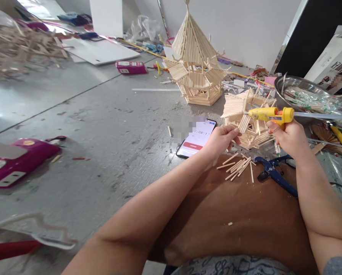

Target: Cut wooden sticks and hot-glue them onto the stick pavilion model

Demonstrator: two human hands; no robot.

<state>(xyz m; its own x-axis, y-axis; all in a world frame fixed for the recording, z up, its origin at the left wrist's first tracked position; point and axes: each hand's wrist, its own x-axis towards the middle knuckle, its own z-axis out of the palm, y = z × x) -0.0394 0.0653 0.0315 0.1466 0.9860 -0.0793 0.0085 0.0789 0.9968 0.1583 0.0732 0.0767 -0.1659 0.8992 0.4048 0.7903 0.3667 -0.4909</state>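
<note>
My right hand [291,139] is wrapped round the handle of a yellow glue gun [270,114], a clear glue stick [321,115] jutting from its back. The nozzle points left, at the short sticks of a partly built wooden-stick model [258,133]. At the model's near left edge, my left hand [223,138] has its fingers pinched on the lower end of a wooden stick [243,125]; the fingertips partly hide it. Loose cut sticks [239,168] lie on a brown surface just below the hands. Beside them rests a blue cutter [276,175].
Behind stands a taller stick pavilion [198,65] with a pointed roof. A phone [196,139] showing a timer lies left of my left hand. A metal bowl [292,82] of wrapped sticks is at right. Purple power strips [25,160] and a wood pile [22,49] occupy the left.
</note>
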